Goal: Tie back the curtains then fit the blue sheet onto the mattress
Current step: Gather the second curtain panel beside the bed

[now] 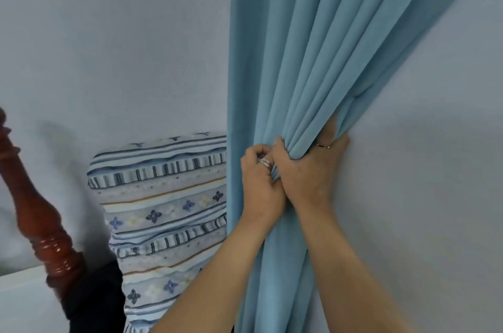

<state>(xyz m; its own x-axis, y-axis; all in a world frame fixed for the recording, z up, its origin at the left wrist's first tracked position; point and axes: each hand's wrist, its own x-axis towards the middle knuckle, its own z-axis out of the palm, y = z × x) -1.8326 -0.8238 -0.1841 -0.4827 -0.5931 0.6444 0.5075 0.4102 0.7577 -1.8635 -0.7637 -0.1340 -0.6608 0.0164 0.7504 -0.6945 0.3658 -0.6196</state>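
Pale grey-blue paint covers the wall [109, 47], smooth and matte, filling most of the view. Over it hangs the curtain [285, 60], a soft light-blue cloth with a fine, slightly fuzzy weave. Its left edge falls straight, while its long rounded pleats sweep down from the upper right and narrow to a tight bunch at mid-height, right of centre, then hang loose again below.

Left of the curtain a padded, quilted pad [163, 196] stands upright against the wall, its right side hidden behind the curtain's edge. It is printed with blue and white stripes and small flowers. At far left a turned post [35, 210] of glossy red-brown wood leans across the frame, blurred, with a dark cloth [95, 294] at its foot.

Both bare forearms rise from the lower edge and meet at the bunch. The right hand [310, 172] wraps the gathered pleats, thumb across the front and fingers curled round the back against the wall, clamped on the cloth. The left hand [261, 180] presses against it from the left, knuckles up, fingers curled tight into the same folds. A patterned silver band [266, 162] sits on a left finger, and a thin ring [323, 145] on a right one.
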